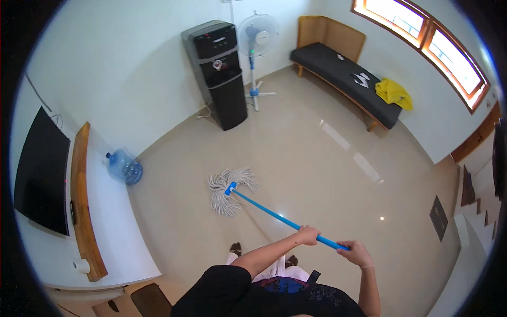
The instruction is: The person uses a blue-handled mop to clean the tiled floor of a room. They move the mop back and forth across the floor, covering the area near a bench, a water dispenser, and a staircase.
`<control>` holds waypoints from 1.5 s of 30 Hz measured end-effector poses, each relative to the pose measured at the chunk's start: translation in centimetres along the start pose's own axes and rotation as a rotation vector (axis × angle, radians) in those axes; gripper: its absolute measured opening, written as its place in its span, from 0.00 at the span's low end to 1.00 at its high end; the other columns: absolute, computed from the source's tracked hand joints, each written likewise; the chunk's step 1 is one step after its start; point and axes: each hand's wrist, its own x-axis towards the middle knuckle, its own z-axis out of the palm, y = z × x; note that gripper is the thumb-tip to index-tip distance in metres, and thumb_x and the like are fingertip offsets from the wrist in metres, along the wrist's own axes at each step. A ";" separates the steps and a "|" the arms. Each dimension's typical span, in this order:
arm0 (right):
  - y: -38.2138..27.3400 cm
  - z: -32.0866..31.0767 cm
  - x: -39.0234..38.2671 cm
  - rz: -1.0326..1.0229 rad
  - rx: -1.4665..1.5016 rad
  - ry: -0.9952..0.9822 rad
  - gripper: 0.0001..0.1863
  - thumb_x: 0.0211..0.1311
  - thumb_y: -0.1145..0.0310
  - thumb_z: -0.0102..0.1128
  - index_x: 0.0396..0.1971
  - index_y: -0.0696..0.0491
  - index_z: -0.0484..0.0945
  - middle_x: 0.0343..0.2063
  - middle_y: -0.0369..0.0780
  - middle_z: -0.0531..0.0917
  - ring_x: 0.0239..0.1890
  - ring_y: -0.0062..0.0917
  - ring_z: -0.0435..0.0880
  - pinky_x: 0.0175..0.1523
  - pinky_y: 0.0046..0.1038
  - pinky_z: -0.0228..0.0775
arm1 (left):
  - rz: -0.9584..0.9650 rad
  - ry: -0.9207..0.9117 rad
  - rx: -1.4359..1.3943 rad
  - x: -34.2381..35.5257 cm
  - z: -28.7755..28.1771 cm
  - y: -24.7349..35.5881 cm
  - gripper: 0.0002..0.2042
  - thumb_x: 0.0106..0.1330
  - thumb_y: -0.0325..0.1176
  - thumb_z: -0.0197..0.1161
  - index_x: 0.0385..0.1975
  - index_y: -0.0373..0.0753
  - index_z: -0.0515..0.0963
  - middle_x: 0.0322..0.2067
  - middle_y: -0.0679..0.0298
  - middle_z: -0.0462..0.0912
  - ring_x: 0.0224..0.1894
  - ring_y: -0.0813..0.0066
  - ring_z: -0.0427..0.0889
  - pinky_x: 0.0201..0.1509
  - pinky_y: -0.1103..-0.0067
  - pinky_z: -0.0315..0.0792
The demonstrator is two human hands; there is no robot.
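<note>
Both my hands are closed round the blue handle of a string mop (269, 211). My left hand (307, 235) grips it partway down the shaft, its arm reaching across in front of me. At the top end, my right hand (356, 254) wraps the handle near its tip. The shaft slants away to the left. Its blue head clamp and pale grey strands (224, 203) lie spread on the glossy beige tiled floor (296, 158), ahead of my feet.
A black water dispenser (224, 100) and a white-blue standing fan (253, 74) stand at the far wall. Right of them is a dark-cushioned bench (338, 74) with a yellow cloth (393, 93). A blue water bottle (125, 166) stands left, near a wooden shelf (82, 211). A dark mat (438, 217) lies right.
</note>
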 end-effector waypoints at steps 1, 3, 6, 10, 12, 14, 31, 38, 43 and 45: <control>-3.2 1.4 2.4 0.019 -0.034 -0.032 0.18 0.48 0.64 0.61 0.40 0.55 0.78 0.26 0.43 0.81 0.28 0.27 0.78 0.37 0.27 0.69 | 0.003 0.015 -0.033 -1.8 -1.9 -1.2 0.09 0.47 0.30 0.59 0.30 0.40 0.75 0.37 0.56 0.77 0.46 0.57 0.74 0.46 0.63 0.67; -8.7 4.9 6.9 0.014 -0.087 -0.071 0.18 0.49 0.61 0.59 0.40 0.53 0.79 0.32 0.47 0.81 0.35 0.37 0.81 0.43 0.31 0.70 | 0.033 0.246 -0.130 -4.8 -3.6 -5.4 0.10 0.47 0.29 0.60 0.31 0.40 0.74 0.39 0.56 0.76 0.47 0.57 0.73 0.48 0.64 0.65; -14.4 10.7 14.7 -0.119 -0.145 -0.065 0.18 0.51 0.61 0.57 0.42 0.51 0.77 0.31 0.47 0.81 0.34 0.34 0.81 0.42 0.31 0.70 | -0.076 0.608 -0.218 -11.1 -6.4 -11.7 0.25 0.48 0.30 0.63 0.49 0.40 0.65 0.53 0.50 0.65 0.58 0.54 0.61 0.59 0.65 0.56; -22.6 17.6 26.6 -0.240 -0.202 -0.092 0.18 0.52 0.60 0.54 0.43 0.49 0.77 0.32 0.46 0.81 0.36 0.36 0.80 0.43 0.33 0.70 | -0.353 0.836 -0.306 -19.0 -5.4 -20.9 0.35 0.50 0.32 0.63 0.60 0.41 0.54 0.60 0.46 0.52 0.64 0.50 0.49 0.65 0.63 0.48; -29.6 20.6 30.9 -0.239 -0.238 -0.141 0.17 0.52 0.60 0.52 0.41 0.50 0.78 0.34 0.47 0.80 0.39 0.39 0.79 0.45 0.35 0.70 | -0.482 0.843 -0.363 -23.7 -5.9 -24.0 0.36 0.51 0.34 0.64 0.61 0.41 0.53 0.61 0.46 0.50 0.65 0.49 0.47 0.66 0.62 0.46; -34.8 24.9 34.4 -0.295 -0.279 -0.157 0.17 0.51 0.61 0.51 0.39 0.51 0.78 0.34 0.48 0.80 0.38 0.40 0.79 0.44 0.36 0.70 | -0.583 0.872 -0.363 -27.0 -5.5 -26.3 0.35 0.52 0.34 0.63 0.60 0.41 0.54 0.61 0.46 0.52 0.64 0.49 0.49 0.65 0.62 0.47; -24.3 12.3 17.0 -0.282 -0.450 -0.371 0.22 0.47 0.64 0.62 0.46 0.49 0.76 0.32 0.44 0.82 0.33 0.28 0.82 0.41 0.28 0.71 | -0.267 0.841 -0.250 -20.9 -7.1 -21.0 0.39 0.42 0.29 0.68 0.58 0.39 0.57 0.58 0.48 0.57 0.62 0.49 0.53 0.62 0.58 0.52; -25.1 4.1 8.3 0.012 -0.371 -0.276 0.20 0.41 0.66 0.66 0.39 0.48 0.80 0.26 0.43 0.82 0.29 0.27 0.82 0.37 0.27 0.72 | 0.037 0.456 -0.315 -17.1 -5.2 -15.2 0.17 0.45 0.35 0.64 0.37 0.41 0.73 0.38 0.55 0.76 0.45 0.57 0.73 0.48 0.64 0.67; -29.1 9.6 10.5 -0.205 -0.455 -0.253 0.17 0.44 0.63 0.63 0.38 0.49 0.80 0.25 0.45 0.81 0.29 0.36 0.81 0.37 0.32 0.72 | -0.236 0.601 -0.200 -18.9 -5.0 -20.5 0.08 0.45 0.38 0.62 0.21 0.41 0.78 0.23 0.55 0.79 0.31 0.56 0.78 0.35 0.65 0.72; -31.9 12.4 12.4 -0.352 -0.497 -0.286 0.16 0.46 0.61 0.60 0.37 0.49 0.80 0.26 0.46 0.80 0.29 0.39 0.79 0.38 0.35 0.71 | -0.345 0.702 -0.169 -21.0 -5.2 -24.0 0.07 0.45 0.37 0.62 0.18 0.41 0.78 0.22 0.55 0.79 0.29 0.56 0.79 0.34 0.66 0.73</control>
